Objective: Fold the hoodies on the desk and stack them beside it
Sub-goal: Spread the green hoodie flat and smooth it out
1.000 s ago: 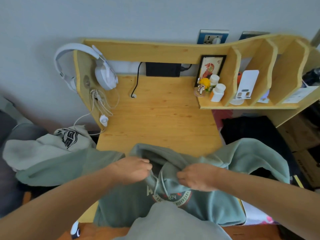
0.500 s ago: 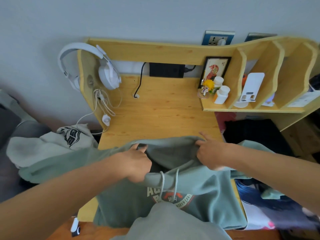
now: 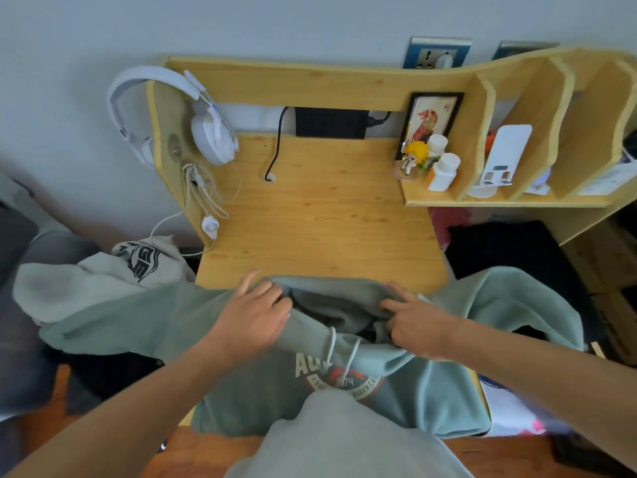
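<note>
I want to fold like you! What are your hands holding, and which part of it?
Both hands hold the green hoodie by its hood: left hand and right hand each grip one side of the hood opening.

Hoodie (image 3: pixel 241 384) on desk (image 3: pixel 327 229) front edge, headphones (image 3: pixel 193 112) back-left (hanging), bottles (image 3: pixel 443 170) back-right

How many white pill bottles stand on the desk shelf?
2: one bottle at the shelf's front, another bottle behind it, beside the yellow-haired figurine. Others may hide behind the dividers.
</note>
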Available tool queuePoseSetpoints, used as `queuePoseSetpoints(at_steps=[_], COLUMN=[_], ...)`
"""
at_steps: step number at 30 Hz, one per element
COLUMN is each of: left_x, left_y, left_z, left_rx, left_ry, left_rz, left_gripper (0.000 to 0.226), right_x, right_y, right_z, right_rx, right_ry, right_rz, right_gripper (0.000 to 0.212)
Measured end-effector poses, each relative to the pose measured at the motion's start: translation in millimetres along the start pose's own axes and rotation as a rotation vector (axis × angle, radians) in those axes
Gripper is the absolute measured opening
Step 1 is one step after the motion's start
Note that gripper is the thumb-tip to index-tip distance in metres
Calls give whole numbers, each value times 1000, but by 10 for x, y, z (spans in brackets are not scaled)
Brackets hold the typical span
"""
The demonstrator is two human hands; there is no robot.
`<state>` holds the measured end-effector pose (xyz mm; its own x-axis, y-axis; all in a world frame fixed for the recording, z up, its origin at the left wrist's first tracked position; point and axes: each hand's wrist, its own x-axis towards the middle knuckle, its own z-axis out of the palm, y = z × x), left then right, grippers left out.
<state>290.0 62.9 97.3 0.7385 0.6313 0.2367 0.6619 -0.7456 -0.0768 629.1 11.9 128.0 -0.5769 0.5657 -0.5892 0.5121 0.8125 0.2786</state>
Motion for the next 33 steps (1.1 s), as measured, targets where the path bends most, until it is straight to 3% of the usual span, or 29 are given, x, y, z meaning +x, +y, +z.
queuePoseSetpoints(at_steps=[2, 5, 7, 9, 11, 14, 15, 16, 18, 19, 22, 26, 29, 33], left_x=[-12, -28, 20, 13, 26, 183, 253, 315, 413, 439, 493, 574, 572, 514], left_y=[-26, -50, -37, 4, 37, 31, 14, -10, -70, -100, -129, -190, -273, -247], left_z=[-41, -99, -108, -69, -66, -225, -302, -387, -602, -654, -691, -663, -587, -417], left_rx=[-38, -239, -456, -502, -539, -719, -785, -844, -833, -783, -703, -707, -735, -664], left_ry=[-1, -82, -253, -276, -185, -148, -94, -1, 180, 181, 55, 67, -10, -94], left_rz=[-135, -452, -717, -751, -784, -926, -985, -1018, -966, -914, -911, -971, -1004, -933], left_gripper=[27, 40, 54, 41, 11, 24, 23, 20, 17, 17, 16, 16, 15, 13], right_x=[-55, -192, -178, -102, -38, -26, -58, -115, -227, -232, -133, -152, -85, 54], right_y=[136, 213, 91, -69, -128, -16, 34, 81, 157, 188, 245, 414, 432, 363], right_z=[71, 77, 60, -29, -74, -154, -203, -272, -439, -484, -446, -519, -480, -355], right_rx=[61, 489, 881, 1363, 1550, 1579, 1611, 1592, 1312, 1144, 1040, 1040, 1133, 1185], right_ry=[142, 451, 417, 325, 381, 391, 440, 579, 1008, 1075, 709, 944, 824, 797], right_rz=[128, 665, 920, 1024, 1159, 1177, 1161, 1171, 1201, 1143, 1051, 1151, 1103, 1164], right_gripper=[15, 27, 26, 20, 27, 15, 26, 33, 33, 30, 28, 21, 21, 15])
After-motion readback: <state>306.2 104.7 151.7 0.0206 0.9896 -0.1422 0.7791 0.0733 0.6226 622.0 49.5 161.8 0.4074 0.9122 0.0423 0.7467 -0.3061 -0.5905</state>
